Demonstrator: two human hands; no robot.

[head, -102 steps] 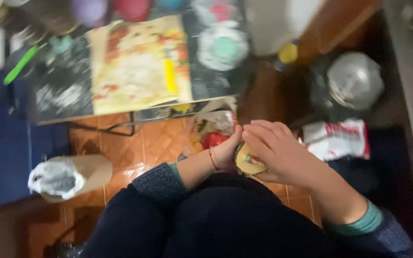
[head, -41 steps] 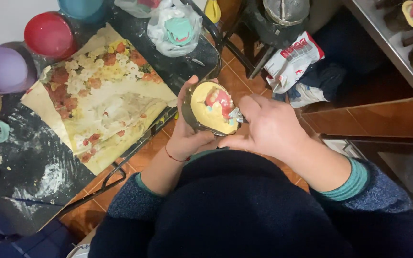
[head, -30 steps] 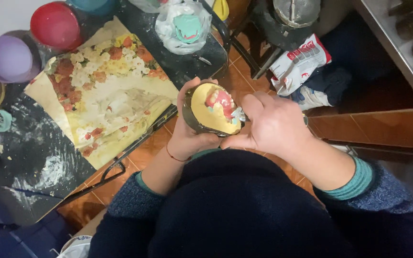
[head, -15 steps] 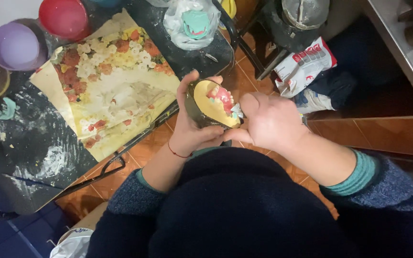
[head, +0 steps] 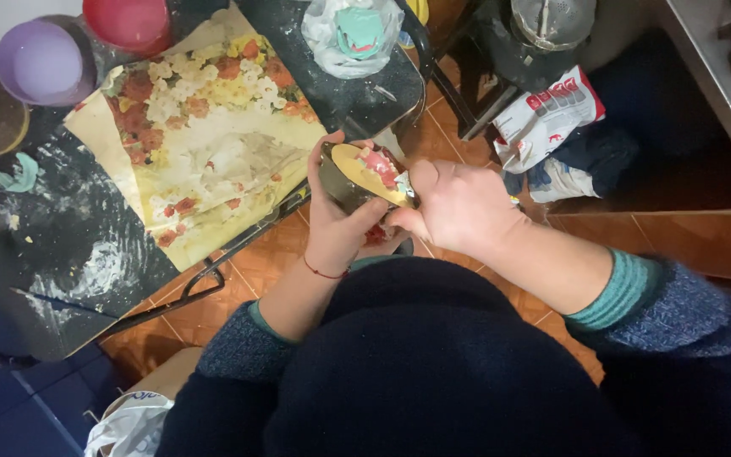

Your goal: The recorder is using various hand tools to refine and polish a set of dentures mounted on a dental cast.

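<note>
My left hand [head: 334, 222] cups a dark round flask [head: 342, 183] filled with yellow plaster, in which a pink denture with white teeth [head: 376, 164] is set. The flask tilts toward the table. My right hand [head: 458, 206] presses against the flask's right edge, thumb on top, and grips a small metal tool whose tip [head: 405, 200] shows at the plaster; the rest of the tool is hidden. Both hands are held above my lap, just off the table's corner.
A dark, powder-dusted table [head: 86, 262] carries a floral cloth [head: 205, 127], a purple bowl [head: 40, 61], a red bowl [head: 129, 21] and a plastic bag with a teal piece [head: 357, 30]. A red-and-white bag [head: 547, 114] lies on the tiled floor, beside a metal counter [head: 721, 76].
The flask has tilted further toward the table, so its yellow face looks narrower. My right hand has stayed at its edge. The view has drifted slightly.
</note>
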